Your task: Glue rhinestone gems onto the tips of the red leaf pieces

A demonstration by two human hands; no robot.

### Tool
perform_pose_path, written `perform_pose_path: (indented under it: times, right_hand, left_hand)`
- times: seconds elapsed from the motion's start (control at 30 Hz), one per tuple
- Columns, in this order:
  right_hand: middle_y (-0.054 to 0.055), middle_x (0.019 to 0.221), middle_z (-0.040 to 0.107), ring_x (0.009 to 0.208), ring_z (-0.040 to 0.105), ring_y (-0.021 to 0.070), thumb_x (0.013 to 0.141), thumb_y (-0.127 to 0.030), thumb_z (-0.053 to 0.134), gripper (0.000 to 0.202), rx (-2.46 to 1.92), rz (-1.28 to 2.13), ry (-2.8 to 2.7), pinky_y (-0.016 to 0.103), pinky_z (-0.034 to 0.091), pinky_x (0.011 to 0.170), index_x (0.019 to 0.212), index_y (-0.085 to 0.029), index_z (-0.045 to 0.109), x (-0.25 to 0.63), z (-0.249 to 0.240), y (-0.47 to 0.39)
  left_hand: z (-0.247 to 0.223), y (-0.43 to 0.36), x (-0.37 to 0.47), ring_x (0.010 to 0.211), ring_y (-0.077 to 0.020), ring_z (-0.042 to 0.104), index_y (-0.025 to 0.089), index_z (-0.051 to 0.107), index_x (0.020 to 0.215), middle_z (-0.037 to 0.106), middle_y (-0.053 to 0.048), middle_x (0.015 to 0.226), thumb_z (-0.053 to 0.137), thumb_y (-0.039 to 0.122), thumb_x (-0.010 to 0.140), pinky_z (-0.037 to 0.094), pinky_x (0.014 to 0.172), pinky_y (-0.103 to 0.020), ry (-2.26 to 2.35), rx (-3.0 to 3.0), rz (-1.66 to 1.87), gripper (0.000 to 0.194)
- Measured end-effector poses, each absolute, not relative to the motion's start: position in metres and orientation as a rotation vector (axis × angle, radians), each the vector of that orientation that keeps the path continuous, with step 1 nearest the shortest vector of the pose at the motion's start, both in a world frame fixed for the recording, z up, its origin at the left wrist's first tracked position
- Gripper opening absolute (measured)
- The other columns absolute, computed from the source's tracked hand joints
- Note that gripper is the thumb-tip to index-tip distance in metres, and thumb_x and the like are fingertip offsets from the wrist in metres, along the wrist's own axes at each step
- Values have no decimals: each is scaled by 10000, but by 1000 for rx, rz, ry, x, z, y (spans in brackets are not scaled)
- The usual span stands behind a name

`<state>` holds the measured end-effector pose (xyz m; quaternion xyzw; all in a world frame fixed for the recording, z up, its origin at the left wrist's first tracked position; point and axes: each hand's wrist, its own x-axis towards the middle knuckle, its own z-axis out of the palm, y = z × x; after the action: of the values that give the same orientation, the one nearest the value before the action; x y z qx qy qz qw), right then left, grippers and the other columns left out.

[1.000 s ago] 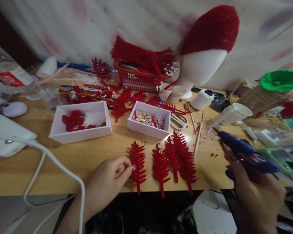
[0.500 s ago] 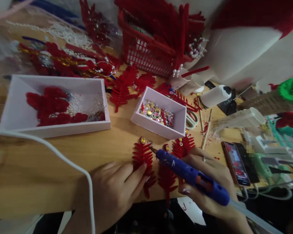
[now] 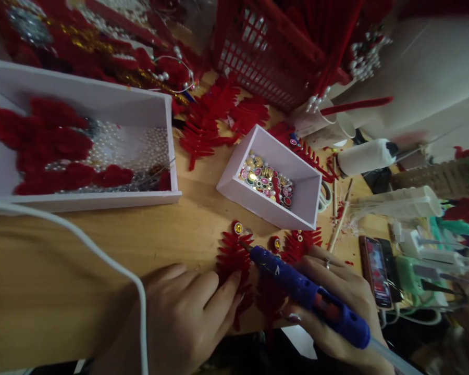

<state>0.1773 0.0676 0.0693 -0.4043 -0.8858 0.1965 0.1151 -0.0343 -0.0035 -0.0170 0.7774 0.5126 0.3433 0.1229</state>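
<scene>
My right hand (image 3: 336, 291) is wrapped round a blue glue gun (image 3: 308, 291), whose metal tip points left. That tip is over the upper part of a red feather-shaped piece (image 3: 232, 255) with a yellow gem (image 3: 238, 228) at its top. My left hand (image 3: 191, 312) presses its fingers on the lower part of this piece against the table. Just right of it lies a second red piece (image 3: 269, 297) with its own yellow gem (image 3: 277, 242), partly behind the glue gun. More red fronds (image 3: 297, 250) show behind my right hand.
A white box (image 3: 258, 200) holds gems and beads; a larger white box (image 3: 121, 200) holds red flowers and pearls. Behind stand a red basket (image 3: 254, 67), paper cups (image 3: 344, 127) and a white bottle (image 3: 365, 156). A phone (image 3: 376, 271) lies right. A white cable (image 3: 101, 255) crosses the left side.
The view has moved closer to the table, so the boxes look larger. The glue gun's tip is slightly lower against the left red piece. Both hands keep their hold.
</scene>
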Motion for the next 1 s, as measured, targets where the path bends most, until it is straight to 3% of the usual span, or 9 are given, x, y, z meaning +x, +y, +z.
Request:
perform_pose_path:
  times: [0.17, 0.33, 0.5, 0.8, 1.0]
  right_hand:
    - [2, 653, 622, 615, 595, 188, 864, -456, 651, 232, -1210, 579, -2595, 306, 488, 588, 886, -230, 606, 176, 69, 67]
    - [-17, 585, 514, 556, 517, 153, 894, -498, 592, 331, -1224, 548, -2594, 271, 415, 510, 727, -224, 512, 173, 70, 67]
    - [-20, 587, 472, 587, 518, 163, 908, -518, 561, 342, -1217, 539, -2615, 277, 419, 539, 737, -230, 497, 174, 70, 65]
    - [12, 681, 640, 635, 609, 203, 868, -441, 634, 210, -1216, 568, -2631, 322, 474, 588, 895, -237, 592, 174, 71, 65]
    - [4, 638, 633, 603, 609, 190, 882, -431, 615, 206, -1268, 570, -2594, 296, 468, 552, 820, -234, 612, 175, 73, 67]
  left_hand:
    - [-15, -5, -34, 488, -171, 527, 209, 685, 1032, 605, 20, 608, 405, 226, 988, 352, 511, -360, 1510, 2264, 993, 284]
    - [-17, -5, -33, 480, -168, 506, 208, 692, 1014, 592, 23, 592, 395, 220, 992, 337, 511, -359, 1498, 2253, 1003, 298]
    - [-18, -5, -34, 479, -173, 492, 206, 695, 1004, 574, 32, 580, 405, 206, 988, 334, 503, -370, 1505, 2252, 1024, 291]
    - [-14, -4, -34, 491, -178, 505, 201, 690, 1000, 601, 29, 595, 427, 184, 974, 332, 510, -370, 1498, 2234, 1031, 266]
    - [-17, -4, -35, 489, -170, 510, 196, 693, 980, 584, 38, 579, 429, 184, 983, 336, 532, -365, 1486, 2255, 1028, 264]
